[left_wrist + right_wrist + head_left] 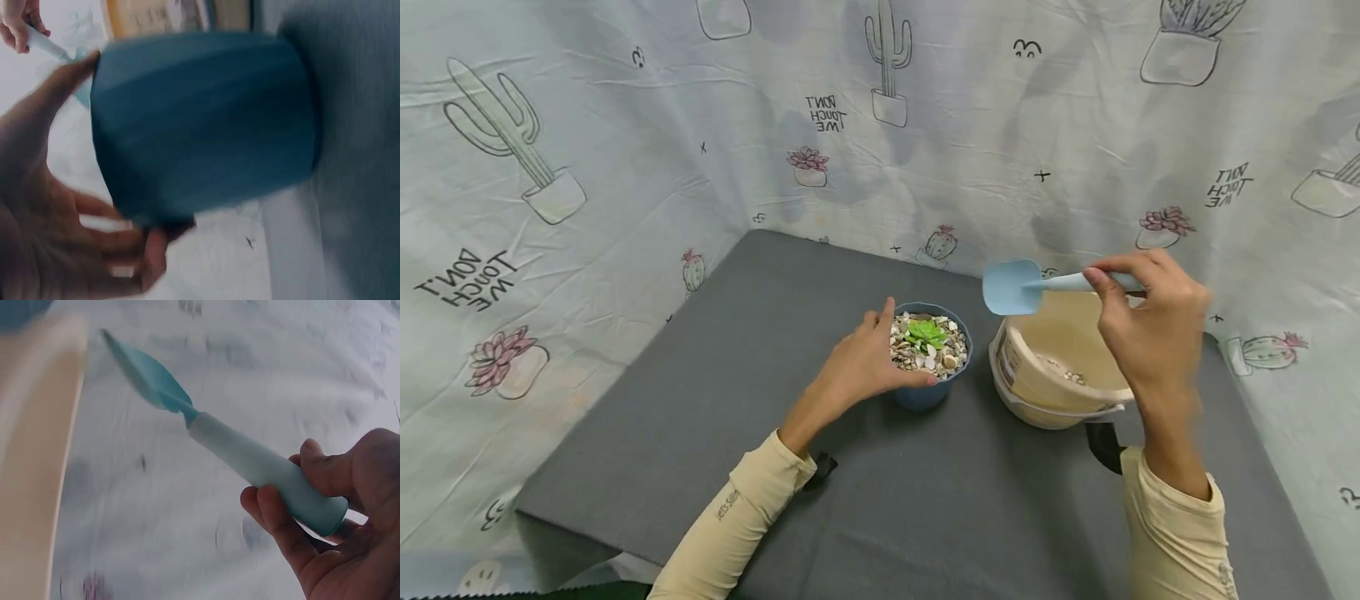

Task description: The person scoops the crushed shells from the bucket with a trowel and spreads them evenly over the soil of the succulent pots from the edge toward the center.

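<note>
A blue plant pot (919, 398) stands on the grey table, filled with pale pebbles (951, 361) around a small green succulent (927, 334). My left hand (868, 354) grips the pot's near-left side at the rim, the thumb along the front edge. The left wrist view shows the pot's wall (206, 125) close up, with thumb and fingers spread around its upper part. My right hand (1157, 312) holds a light blue hand trowel (1011, 287) by its handle (250, 459). Its blade hovers over the left rim of a cream bucket (1022, 379), pointing left towards the pot.
Several pebbles (1071, 377) lie on the bottom of the cream bucket, whose handle (1075, 412) hangs down at its front. A cactus-print cloth (970, 150) hangs behind the grey table (715, 375). Bare tabletop lies left of the pot.
</note>
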A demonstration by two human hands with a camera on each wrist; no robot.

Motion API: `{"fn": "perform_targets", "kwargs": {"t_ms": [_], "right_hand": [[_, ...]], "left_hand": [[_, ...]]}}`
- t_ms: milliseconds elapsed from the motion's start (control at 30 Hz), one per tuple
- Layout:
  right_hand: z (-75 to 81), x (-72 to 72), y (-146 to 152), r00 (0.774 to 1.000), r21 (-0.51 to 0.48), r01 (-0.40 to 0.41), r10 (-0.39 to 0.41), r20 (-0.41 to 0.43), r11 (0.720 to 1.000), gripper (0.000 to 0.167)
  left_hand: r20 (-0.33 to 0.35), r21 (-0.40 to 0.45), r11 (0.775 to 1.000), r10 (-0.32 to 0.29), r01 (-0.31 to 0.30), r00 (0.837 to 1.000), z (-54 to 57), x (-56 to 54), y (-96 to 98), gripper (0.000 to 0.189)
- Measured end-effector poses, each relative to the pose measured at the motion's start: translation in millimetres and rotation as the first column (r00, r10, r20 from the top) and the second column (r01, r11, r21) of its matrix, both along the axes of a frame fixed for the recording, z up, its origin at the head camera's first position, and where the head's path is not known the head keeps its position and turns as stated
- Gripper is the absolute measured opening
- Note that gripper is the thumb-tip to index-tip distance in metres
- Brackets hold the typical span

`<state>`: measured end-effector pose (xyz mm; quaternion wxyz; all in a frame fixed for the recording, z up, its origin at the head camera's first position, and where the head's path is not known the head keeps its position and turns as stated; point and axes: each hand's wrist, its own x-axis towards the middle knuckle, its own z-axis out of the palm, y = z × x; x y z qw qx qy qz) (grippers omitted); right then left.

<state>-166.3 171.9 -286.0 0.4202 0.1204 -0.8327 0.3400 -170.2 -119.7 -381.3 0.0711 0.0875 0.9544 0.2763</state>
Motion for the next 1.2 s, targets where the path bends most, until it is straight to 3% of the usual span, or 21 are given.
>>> {"fn": "perform_targets", "kwargs": {"t_ms": [167,300,400,467,633,733,800,867,1033,1133,1200], "right_hand": [[0.6,7.7,45.3,0.988,0.011,0.134,-0.134,0.074,0.991,0.011],[-9.1,1.5,68.6,0.973,0.105,0.178,-0.191,0.131,0.978,0.012],[-24.6,-8.5,76.6,0.967,0.225,0.141,-0.182,0.177,0.964,0.011],[-37.5,-14.0,77.8,0.965,0.308,0.085,-0.156,0.212,0.948,0.009],[-65.8,-23.7,68.1,0.967,0.448,-0.022,-0.095,0.238,0.894,0.003],[-74.1,-31.8,55.9,0.979,0.501,-0.053,-0.053,0.195,0.864,0.003],[-76.5,-37.8,47.5,0.985,0.518,-0.077,-0.017,0.174,0.852,0.002],[-76.6,-42.3,42.1,0.985,0.5,-0.1,0.015,0.172,0.86,0.002],[-74.3,-45.8,41.1,0.974,0.382,-0.111,0.025,0.225,0.917,0.003],[-72.1,-43.9,44.0,0.955,0.307,-0.058,-0.036,0.294,0.95,0.009],[-70.2,-42.0,46.6,0.929,0.25,0.012,-0.103,0.354,0.968,0.015]], "left_hand": [[-0.098,-0.103,0.99,0.087,-0.097,0.991,0.7,11.1,18.7,0.137],[-0.189,-0.084,0.993,0.061,-0.078,0.98,6.8,11.5,27.7,0.13],[-0.265,-0.031,0.999,-0.033,0.026,0.964,15.0,8.6,39.1,0.116],[-0.315,-0.015,0.992,-0.122,0.123,0.941,18.8,6.4,50.1,0.106],[-0.354,-0.01,0.941,-0.319,0.337,0.879,21.4,0.6,84.5,0.084],[-0.352,0.002,0.914,-0.379,0.405,0.856,21.4,-3.5,101.5,0.073],[-0.357,-0.008,0.913,-0.385,0.409,0.851,20.8,-5.0,107.4,0.065],[-0.367,-0.024,0.917,-0.378,0.398,0.85,19.9,-6.3,110.7,0.058],[-0.386,-0.031,0.922,-0.367,0.386,0.846,17.2,-7.9,113.1,0.052],[-0.396,-0.03,0.917,-0.376,0.398,0.838,14.8,-8.1,114.3,0.053],[-0.4,-0.03,0.917,-0.377,0.399,0.836,13.4,-7.8,115.2,0.053]]}}
